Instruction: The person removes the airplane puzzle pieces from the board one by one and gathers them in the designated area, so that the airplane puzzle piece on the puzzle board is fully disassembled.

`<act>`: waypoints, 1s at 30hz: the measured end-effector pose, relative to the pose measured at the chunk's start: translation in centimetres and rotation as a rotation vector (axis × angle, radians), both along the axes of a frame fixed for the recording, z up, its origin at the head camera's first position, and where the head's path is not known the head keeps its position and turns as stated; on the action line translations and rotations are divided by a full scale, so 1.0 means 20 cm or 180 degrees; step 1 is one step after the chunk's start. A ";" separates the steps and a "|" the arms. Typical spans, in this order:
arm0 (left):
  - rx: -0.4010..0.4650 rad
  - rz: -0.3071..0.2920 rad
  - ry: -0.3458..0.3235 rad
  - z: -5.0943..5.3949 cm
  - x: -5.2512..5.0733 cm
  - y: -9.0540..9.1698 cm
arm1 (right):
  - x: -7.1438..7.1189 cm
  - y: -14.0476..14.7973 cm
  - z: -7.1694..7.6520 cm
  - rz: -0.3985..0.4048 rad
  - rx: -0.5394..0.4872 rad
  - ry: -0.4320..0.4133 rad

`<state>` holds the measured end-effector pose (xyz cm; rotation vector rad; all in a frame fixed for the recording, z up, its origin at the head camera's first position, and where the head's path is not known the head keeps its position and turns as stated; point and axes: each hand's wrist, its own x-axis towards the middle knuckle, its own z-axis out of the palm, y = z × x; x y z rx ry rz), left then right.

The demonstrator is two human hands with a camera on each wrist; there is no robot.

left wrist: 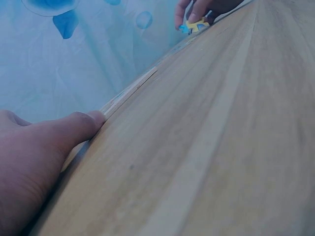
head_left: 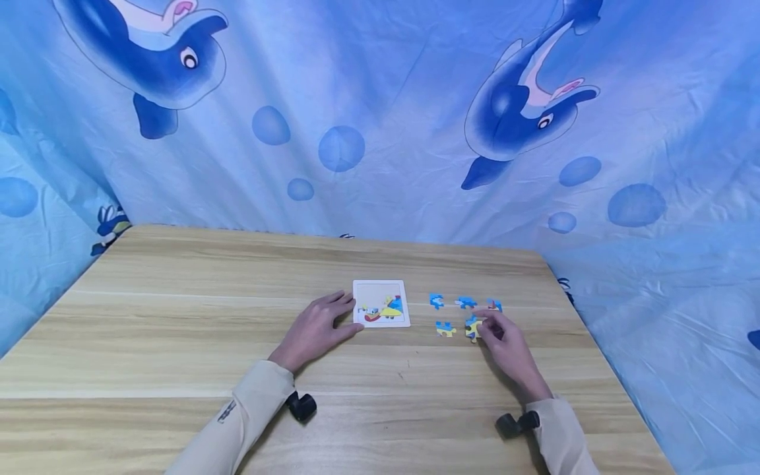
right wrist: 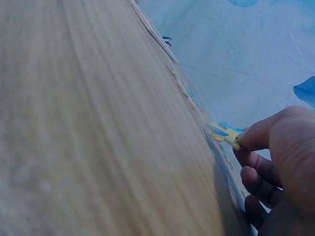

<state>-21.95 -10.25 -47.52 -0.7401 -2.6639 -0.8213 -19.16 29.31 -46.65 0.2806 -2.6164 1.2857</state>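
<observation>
A square white-bordered puzzle board (head_left: 381, 285) lies on the table, partly filled at its lower side with a colourful picture. My left hand (head_left: 317, 330) rests at its left side, fingers extended along the edge and thumb (left wrist: 81, 125) touching the near left corner. In my right hand (head_left: 505, 346) a yellow and blue jigsaw piece (right wrist: 227, 135) is pinched between thumb and fingers, tilted and just above the table. Other loose pieces lie around it: a blue one (head_left: 436, 301), a blue and white one (head_left: 466, 302), a blue and red one (head_left: 495, 305) and a yellow and blue one (head_left: 445, 329).
The wooden table (head_left: 380, 409) spreads out around both hands. A blue curtain (head_left: 404, 99) printed with dolphins and bubbles hangs behind and beside it. Each wrist carries a small black camera, one on the left (head_left: 303, 407) and one on the right (head_left: 509, 425).
</observation>
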 end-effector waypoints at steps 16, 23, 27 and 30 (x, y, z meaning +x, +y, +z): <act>0.0032 0.0024 -0.0030 0.00 0.01 -0.01 | -0.02 -0.01 0.00 0.0064 0.0399 -0.0090; 0.0027 0.0004 -0.0039 0.00 0.01 0.00 | -0.01 -0.01 0.01 0.0064 0.0586 -0.0077; 0.0021 0.0007 -0.0034 0.00 0.01 0.00 | -0.02 -0.01 0.01 0.0036 0.0743 0.0016; 0.0018 0.0003 -0.0031 0.00 0.01 0.00 | -0.01 -0.01 0.01 0.0001 0.0819 0.0037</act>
